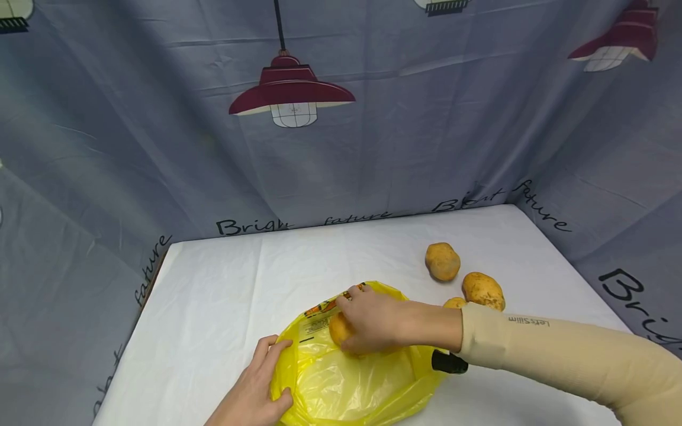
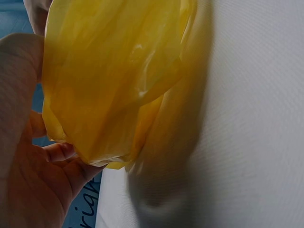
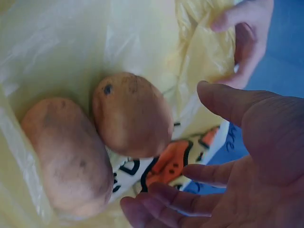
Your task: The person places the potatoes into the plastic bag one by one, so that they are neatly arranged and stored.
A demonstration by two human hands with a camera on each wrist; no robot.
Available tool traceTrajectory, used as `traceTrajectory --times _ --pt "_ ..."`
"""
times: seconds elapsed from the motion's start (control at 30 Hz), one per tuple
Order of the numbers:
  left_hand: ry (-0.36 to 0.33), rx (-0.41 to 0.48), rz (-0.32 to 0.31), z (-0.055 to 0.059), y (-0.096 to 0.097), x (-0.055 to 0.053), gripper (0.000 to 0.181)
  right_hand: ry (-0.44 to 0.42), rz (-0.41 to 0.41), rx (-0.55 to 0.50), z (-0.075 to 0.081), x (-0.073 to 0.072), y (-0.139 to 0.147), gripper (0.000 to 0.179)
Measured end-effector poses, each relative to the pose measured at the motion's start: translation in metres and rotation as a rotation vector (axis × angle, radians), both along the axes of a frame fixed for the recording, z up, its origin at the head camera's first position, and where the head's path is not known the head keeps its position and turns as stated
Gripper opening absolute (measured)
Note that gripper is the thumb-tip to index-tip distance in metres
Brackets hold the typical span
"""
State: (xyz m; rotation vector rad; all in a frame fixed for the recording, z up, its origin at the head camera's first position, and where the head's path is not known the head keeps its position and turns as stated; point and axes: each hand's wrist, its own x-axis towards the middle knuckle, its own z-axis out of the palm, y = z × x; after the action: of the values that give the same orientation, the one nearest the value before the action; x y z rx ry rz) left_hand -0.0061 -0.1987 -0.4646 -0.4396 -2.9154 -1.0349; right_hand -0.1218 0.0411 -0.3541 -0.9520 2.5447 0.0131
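A yellow plastic bag (image 1: 354,384) lies with its mouth spread wide on the table. At its left side my left hand (image 1: 256,381) grips the rim, thumb and fingers on the plastic. My right hand (image 1: 373,319) is inside the mouth, fingers extended and apart, above a potato (image 1: 340,329). In the right wrist view two potatoes lie side by side in the bag, a rounder potato (image 3: 133,115) and a longer potato (image 3: 69,156). A gap shows between them and my right palm. Printed orange artwork (image 3: 167,164) shows on the bag's inner face.
Right of the bag, on the white table (image 1: 213,296), lie a far potato (image 1: 442,261), a nearer potato (image 1: 483,290) and one partly hidden potato (image 1: 454,302) behind my right sleeve (image 1: 554,343). A black object (image 1: 449,362) sits below my right wrist. Grey curtains (image 1: 373,148) surround the table.
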Motion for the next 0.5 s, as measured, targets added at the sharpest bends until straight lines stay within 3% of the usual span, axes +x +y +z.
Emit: traceTrajectory --times 0.17,0.5 --pt "0.009 -0.001 -0.007 0.0 0.001 0.0 0.069 -0.041 -0.05 -0.079 0.011 -0.009 0.015 0.065" --pt "0.021 0.002 -0.009 0.003 0.0 0.003 0.067 -0.258 -0.211 -0.34 0.028 -0.025 0.058 0.053"
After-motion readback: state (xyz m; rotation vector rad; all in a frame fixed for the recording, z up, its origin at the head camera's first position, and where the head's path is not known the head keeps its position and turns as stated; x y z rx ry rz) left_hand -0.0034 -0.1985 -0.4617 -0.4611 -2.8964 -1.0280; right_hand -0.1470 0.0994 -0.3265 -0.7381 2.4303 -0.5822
